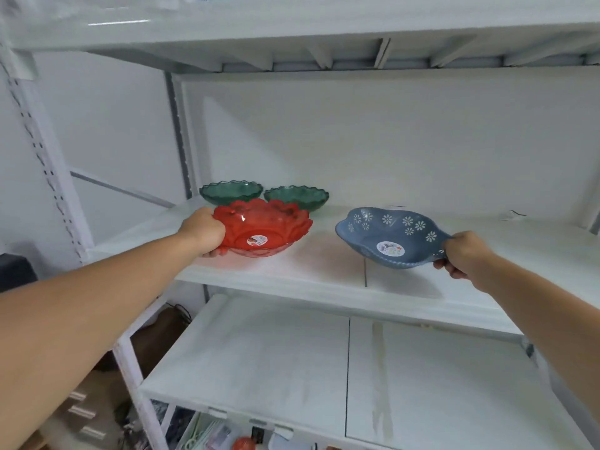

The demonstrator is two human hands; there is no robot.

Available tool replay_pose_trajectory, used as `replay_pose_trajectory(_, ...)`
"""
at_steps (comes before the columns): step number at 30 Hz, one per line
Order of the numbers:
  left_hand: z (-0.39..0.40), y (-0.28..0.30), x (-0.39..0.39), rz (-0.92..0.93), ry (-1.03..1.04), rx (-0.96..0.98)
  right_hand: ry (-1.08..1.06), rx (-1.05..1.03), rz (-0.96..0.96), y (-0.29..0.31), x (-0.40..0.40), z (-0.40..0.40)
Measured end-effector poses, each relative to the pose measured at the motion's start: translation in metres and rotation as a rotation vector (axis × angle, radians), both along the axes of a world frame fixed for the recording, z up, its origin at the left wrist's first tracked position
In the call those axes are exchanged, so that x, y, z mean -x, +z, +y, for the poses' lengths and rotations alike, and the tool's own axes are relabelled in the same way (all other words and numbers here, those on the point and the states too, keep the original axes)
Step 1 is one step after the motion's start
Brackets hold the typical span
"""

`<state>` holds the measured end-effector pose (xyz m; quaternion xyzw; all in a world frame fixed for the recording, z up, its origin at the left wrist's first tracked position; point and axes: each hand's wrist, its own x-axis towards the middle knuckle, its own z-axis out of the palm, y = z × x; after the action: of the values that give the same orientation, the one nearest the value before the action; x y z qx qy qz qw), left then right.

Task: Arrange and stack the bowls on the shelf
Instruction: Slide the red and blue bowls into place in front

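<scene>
A red see-through bowl with a scalloped rim sits at the left of the white shelf, and my left hand grips its left rim. A blue bowl with white flower prints is tilted above the shelf at the right, held by its right edge in my right hand. Both bowls carry a round sticker inside. Behind the red bowl stand two green scalloped bowls, one at the left and one at the right, side by side against the back.
A lower shelf board lies below, with small packets and a red object under it at the bottom edge. An upper shelf hangs overhead. The rack's perforated upright runs down the left. Brown items sit on the floor at the left.
</scene>
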<state>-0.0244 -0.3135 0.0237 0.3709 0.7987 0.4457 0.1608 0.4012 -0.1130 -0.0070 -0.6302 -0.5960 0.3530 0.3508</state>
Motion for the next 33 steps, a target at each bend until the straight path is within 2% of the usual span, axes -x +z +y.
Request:
replay_pose_trajectory(6, -0.037, -0.002, 0.108, -0.02, 0.02, 0.03, -0.027, 0.028, -0.015, 0.004, 0.107, -0.036)
replay_pose_trajectory(10, -0.038, 0.001, 0.14, -0.017, 0.025, 0.015, -0.03, 0.03, -0.028, 0.011, 0.147, -0.041)
replay_pose_trajectory(23, -0.014, -0.009, 0.175, -0.03, 0.07, -0.006, 0.013, 0.044, -0.031, 0.002, 0.201, -0.011)
replay_pose_trajectory(33, 0.033, -0.04, 0.25, -0.064, -0.064, 0.032, -0.099, 0.173, -0.012, -0.021, 0.247, -0.015)
